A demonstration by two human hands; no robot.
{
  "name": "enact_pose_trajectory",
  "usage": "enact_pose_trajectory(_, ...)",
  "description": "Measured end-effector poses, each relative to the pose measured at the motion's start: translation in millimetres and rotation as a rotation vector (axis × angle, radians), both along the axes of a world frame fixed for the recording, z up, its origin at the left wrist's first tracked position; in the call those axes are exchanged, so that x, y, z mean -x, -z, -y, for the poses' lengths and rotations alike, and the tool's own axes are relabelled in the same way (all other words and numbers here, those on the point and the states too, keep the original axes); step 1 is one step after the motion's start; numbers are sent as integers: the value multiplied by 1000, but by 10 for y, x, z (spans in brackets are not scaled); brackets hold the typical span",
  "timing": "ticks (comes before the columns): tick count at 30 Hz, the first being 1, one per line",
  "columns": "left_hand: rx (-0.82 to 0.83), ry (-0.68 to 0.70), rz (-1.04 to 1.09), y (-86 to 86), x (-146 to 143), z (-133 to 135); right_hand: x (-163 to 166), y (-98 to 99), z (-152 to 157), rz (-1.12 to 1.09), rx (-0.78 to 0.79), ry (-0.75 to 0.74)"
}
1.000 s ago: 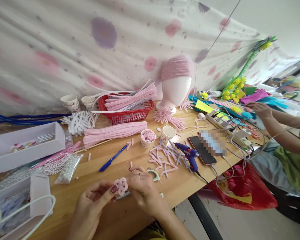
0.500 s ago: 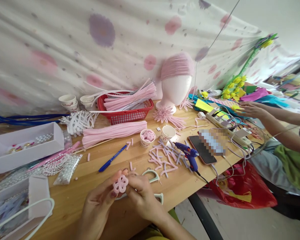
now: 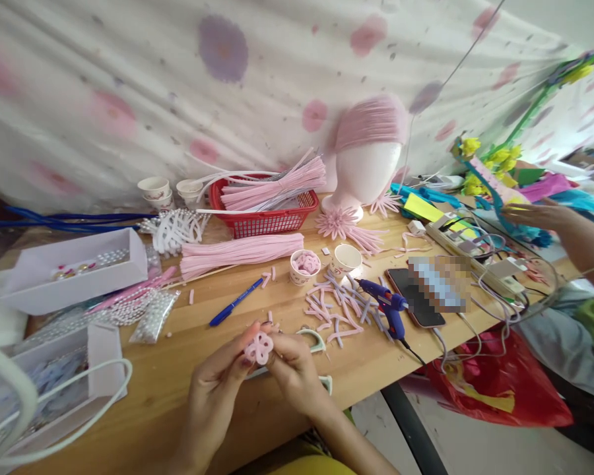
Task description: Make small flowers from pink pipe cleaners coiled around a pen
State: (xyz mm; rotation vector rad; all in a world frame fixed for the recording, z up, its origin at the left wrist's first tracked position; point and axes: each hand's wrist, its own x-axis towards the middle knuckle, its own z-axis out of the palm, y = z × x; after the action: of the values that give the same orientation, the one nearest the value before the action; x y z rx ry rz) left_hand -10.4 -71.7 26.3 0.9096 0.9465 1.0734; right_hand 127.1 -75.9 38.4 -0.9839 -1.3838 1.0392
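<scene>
Between my two hands, just above the near table edge, is a small pink pipe-cleaner flower (image 3: 259, 348) with looped petals. My left hand (image 3: 218, 375) pinches its left side between thumb and fingers. From the right, my right hand (image 3: 293, 369) grips the flower's other edge, fingers closed. A pair of scissors (image 3: 315, 340) with pale green handles lies partly hidden behind and under my right hand. Beyond the hands, a blue pen (image 3: 236, 302) rests on the wood. A paper cup (image 3: 305, 267) holds more pink looped pieces, and a second paper cup (image 3: 346, 261) stands beside it.
Cut pipe-cleaner pieces (image 3: 334, 310) lie scattered near a blue glue gun (image 3: 387, 305) and a phone (image 3: 416, 298). Behind stand a red basket (image 3: 272, 223) and a foam head (image 3: 363, 171). White boxes (image 3: 79, 270) sit left. At right, another person's hand (image 3: 534, 214) holds a flowered strip.
The view has shifted left, so the table things appear further right. Both hands still hold the pink flower, its face turned slightly. The other person now holds up a blue and pink flowered strip.
</scene>
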Motion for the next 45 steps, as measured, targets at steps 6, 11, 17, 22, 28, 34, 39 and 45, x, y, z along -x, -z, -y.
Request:
enact_pose_trajectory(6,-135,-25,-93,-56,-33,4,12,-11,-34,45,-65,9)
enact_pose_trajectory(11,-141,1,-57,-58,-6,-20,-13,27,-39,27,-86,-31)
enact_pose_trajectory(17,-133,156,6,-149,62,-54,-61,1,-60,88,-87,-82)
enact_pose_trajectory(22,-42,231,244,-190,62,-113,-66,-10,-80,99,-98,-132)
enact_pose_trajectory(28,-104,224,231,-151,65,-151,-75,-15,-106,147,-100,-147)
enact_pose_trajectory(34,10,153,275,-175,40,-114,-81,12,-116,201,-119,-155)
enact_pose_trajectory(39,89,160,278,-195,38,-109,-101,18,-120,228,-101,-175)
enact_pose_trajectory(45,110,-23,203,-201,146,-116,-122,6,-115,240,-110,-170)
